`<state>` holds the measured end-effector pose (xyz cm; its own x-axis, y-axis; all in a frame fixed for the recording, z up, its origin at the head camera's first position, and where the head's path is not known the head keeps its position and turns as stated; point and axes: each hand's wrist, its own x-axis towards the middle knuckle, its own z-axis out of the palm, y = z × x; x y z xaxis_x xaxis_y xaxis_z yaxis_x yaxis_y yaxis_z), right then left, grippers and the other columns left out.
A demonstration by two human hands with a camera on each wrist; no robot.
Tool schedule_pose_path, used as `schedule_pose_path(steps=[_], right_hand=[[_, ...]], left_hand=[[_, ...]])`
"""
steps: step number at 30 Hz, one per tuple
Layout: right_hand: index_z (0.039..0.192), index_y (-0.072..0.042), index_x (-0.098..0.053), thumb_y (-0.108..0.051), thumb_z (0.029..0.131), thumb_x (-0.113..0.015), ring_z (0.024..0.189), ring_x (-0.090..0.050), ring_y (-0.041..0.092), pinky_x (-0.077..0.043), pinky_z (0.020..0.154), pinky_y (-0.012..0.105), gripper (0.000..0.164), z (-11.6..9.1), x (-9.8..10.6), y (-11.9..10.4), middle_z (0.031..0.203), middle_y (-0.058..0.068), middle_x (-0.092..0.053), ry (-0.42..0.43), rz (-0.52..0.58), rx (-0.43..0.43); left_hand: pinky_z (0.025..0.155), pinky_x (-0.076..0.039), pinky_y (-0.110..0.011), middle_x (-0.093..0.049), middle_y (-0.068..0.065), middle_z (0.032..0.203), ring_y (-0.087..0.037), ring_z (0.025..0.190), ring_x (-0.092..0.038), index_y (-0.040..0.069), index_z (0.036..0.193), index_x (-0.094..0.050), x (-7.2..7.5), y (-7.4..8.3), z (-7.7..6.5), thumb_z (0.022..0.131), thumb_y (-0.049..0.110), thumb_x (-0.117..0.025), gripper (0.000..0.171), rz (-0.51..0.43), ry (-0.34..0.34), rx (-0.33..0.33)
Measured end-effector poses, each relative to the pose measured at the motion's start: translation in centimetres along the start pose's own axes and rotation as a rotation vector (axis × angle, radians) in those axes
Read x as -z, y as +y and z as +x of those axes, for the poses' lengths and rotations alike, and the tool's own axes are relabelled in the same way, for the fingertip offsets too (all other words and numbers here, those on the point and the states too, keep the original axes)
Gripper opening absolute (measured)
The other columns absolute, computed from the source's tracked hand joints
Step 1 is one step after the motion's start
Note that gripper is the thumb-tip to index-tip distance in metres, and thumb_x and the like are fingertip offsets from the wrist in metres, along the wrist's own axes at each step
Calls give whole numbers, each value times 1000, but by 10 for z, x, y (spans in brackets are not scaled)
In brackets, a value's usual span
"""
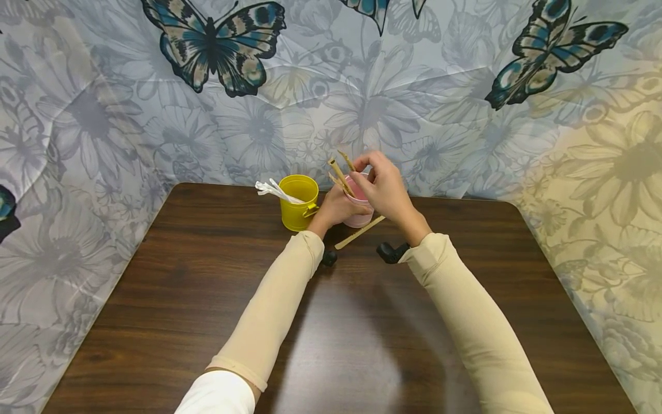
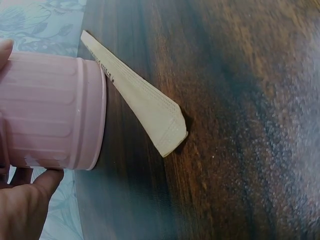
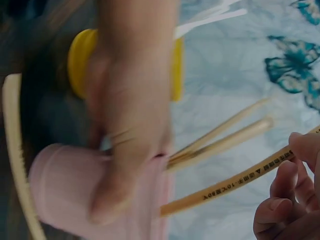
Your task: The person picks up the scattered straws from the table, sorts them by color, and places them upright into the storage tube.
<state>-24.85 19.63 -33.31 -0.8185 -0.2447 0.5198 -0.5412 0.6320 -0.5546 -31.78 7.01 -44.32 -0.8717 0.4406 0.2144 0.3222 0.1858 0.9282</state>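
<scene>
A pink bucket [image 1: 357, 221] with ribbed sides is gripped by my left hand [image 1: 336, 208], the thumb and fingers curled round it. My right hand [image 1: 383, 184] pinches a flat, printed, brown paper-wrapped straw [image 3: 235, 182] near its upper end. The lower end of this straw reaches the bucket's mouth. Other brown paper-wrapped straws [image 3: 225, 140] lean out of the same bucket. One more paper-wrapped straw [image 2: 145, 105] lies on the table beside the bucket's base. Whether the base touches the table, I cannot tell.
Left of the pink bucket stands a yellow bucket [image 1: 292, 218], with several white wrapped sticks [image 1: 276, 191] leaning out of it. The dark wooden table [image 1: 181, 299] ends at a butterfly-patterned cloth [image 1: 258, 126] behind. Black wrist devices [image 1: 391, 253] sit beneath the forearms.
</scene>
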Motion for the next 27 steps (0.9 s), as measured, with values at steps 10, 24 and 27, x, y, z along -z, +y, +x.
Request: schedule_pose_path(steps=[10, 24, 27], right_hand=[[109, -3, -63, -13, 99, -67, 84, -57, 27, -47, 73, 35, 15, 2, -12, 26, 105, 14, -65, -68, -53, -106], [113, -3, -65, -14, 98, -68, 85, -57, 26, -47, 75, 36, 19, 1, -15, 31, 106, 14, -65, -75, -38, -144], [116, -3, -65, -15, 99, -68, 84, -56, 25, -46, 74, 35, 21, -1, -13, 30, 106, 12, -66, -65, -32, -143]], left_hand=[[104, -52, -30, -67, -3, 130, -16, 115, -65, 14, 137, -56, 2, -2, 4, 75, 12, -90, 71, -12, -8, -67], [107, -50, -29, -65, 0, 135, -14, 119, -63, 18, 141, -55, 2, -1, -2, 76, 21, -90, 74, 5, 15, 14], [108, -49, -30, -65, -2, 136, -16, 120, -63, 17, 142, -55, 1, -1, -3, 76, 20, -90, 75, 6, 23, 24]])
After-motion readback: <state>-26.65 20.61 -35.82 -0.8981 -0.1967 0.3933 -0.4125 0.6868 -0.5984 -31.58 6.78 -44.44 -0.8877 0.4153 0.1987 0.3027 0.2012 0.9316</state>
